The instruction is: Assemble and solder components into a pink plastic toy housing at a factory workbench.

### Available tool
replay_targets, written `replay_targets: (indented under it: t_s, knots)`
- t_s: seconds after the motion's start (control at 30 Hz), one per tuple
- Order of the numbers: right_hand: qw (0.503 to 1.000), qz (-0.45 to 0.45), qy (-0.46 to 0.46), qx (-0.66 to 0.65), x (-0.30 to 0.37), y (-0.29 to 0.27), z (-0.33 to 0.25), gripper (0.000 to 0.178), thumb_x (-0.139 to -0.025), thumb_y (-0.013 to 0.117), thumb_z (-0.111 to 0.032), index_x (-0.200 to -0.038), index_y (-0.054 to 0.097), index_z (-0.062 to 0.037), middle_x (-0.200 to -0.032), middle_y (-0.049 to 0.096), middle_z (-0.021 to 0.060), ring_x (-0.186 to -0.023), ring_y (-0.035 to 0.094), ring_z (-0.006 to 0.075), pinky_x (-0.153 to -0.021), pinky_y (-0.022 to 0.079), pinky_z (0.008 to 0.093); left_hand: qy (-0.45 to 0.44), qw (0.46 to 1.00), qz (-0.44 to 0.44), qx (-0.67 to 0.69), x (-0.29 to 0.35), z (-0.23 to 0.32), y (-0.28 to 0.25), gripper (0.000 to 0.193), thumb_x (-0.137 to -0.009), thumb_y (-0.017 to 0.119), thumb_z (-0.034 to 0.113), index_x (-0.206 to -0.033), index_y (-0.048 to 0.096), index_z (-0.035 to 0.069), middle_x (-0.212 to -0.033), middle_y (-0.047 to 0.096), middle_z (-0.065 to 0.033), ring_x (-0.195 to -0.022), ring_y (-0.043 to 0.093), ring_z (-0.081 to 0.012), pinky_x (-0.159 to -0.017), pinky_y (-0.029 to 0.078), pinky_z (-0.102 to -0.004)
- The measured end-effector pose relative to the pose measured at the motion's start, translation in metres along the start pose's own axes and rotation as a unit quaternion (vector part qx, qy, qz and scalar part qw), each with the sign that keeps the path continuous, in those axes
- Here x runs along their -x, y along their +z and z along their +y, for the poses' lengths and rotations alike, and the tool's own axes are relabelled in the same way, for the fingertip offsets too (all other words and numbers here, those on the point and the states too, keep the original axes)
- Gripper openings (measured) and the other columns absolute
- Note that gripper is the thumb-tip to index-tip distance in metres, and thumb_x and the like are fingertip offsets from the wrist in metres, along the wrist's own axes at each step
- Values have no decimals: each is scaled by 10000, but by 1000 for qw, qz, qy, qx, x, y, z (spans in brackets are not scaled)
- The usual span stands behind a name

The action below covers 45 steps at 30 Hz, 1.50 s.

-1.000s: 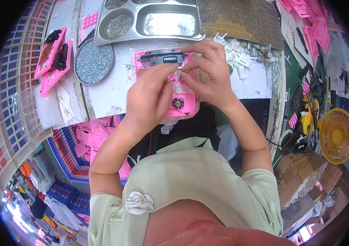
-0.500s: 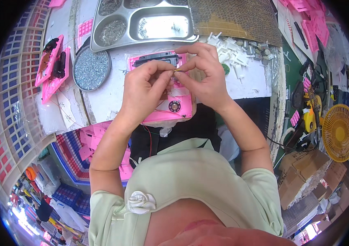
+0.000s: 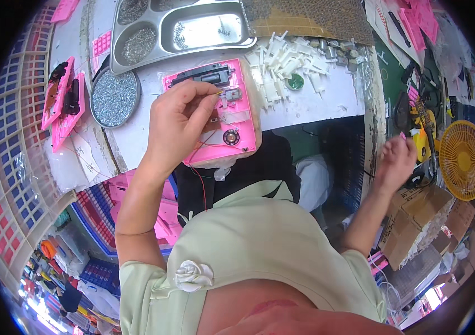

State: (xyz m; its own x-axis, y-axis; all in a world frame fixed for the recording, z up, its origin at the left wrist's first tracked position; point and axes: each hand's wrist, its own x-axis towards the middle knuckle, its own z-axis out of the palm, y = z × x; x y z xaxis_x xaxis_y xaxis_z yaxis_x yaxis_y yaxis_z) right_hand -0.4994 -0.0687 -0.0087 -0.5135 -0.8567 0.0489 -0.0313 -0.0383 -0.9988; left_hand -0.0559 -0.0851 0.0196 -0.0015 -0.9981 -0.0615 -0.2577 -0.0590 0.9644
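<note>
My left hand is closed over the pink plastic housing, thumb and forefinger pinching the tip of a thin yellowish wire. In the housing sit a long dark plastic part, a small grey box-shaped part, a round black speaker and a brown board partly behind my fingers. A red wire hangs off the near edge. Away to the right, past the table's edge, my right hand has its fingers curled in; what they hold, if anything, I cannot make out.
A metal compartment tray with small parts stands at the back, beside a round dish of tiny metal pieces. White plastic parts lie right of the housing. Pink assemblies are at left. A yellow fan and cardboard box are at right.
My right hand has left the housing and swung far right, beyond the table. The left hand keeps its pinch over the housing. The whole view has shifted slightly.
</note>
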Motion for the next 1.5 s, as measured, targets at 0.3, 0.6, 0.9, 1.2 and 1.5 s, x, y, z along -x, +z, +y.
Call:
replay_targets:
  t_s: [0.3,0.6,0.9,1.2,1.5]
  knots:
    - [987,153,-48,32,-52,-54,-11,147,-1028,644,-170,-999,605,-32,-811,599,29,-643,515,120,-558,399,259,210,942,49,-257,-8,-16,17,117,-756,783,66,-848,711,57,-1005,634,-58,-951,584,-286,-828,444,-417]
    - [972,107,-132,-162,-26,-198,-41,209,-929,561,-230,-1008,588,-39,-763,566,121,-641,484,209,-590,439,347,214,920,73,-319,-10,-26,26,148,-715,809,81,-830,717,77,-1036,599,-67,-961,530,-276,-854,405,-402]
    - [959,-257,-59,-108,42,67,-8,396,-908,698,-155,-1245,577,13,-928,684,177,-791,643,207,-647,472,273,205,920,74,-325,-13,-28,28,134,-708,800,118,-802,705,108,-1029,593,-28,-995,526,-280,-855,370,-425]
    - [879,-430,-200,48,52,156,-4,281,-741,806,20,-1002,707,-12,-685,588,58,-553,516,150,-505,370,278,210,914,77,-337,-13,-31,28,143,-705,791,111,-796,681,114,-1025,591,-28,-974,528,-274,-831,363,-418]
    - [873,-440,-197,69,51,163,-7,288,-733,810,7,-999,705,-31,-674,581,50,-534,488,148,-490,358,281,216,912,75,-340,-15,-31,28,149,-706,787,105,-792,667,116,-1025,590,-27,-966,530,-277,-822,360,-420]
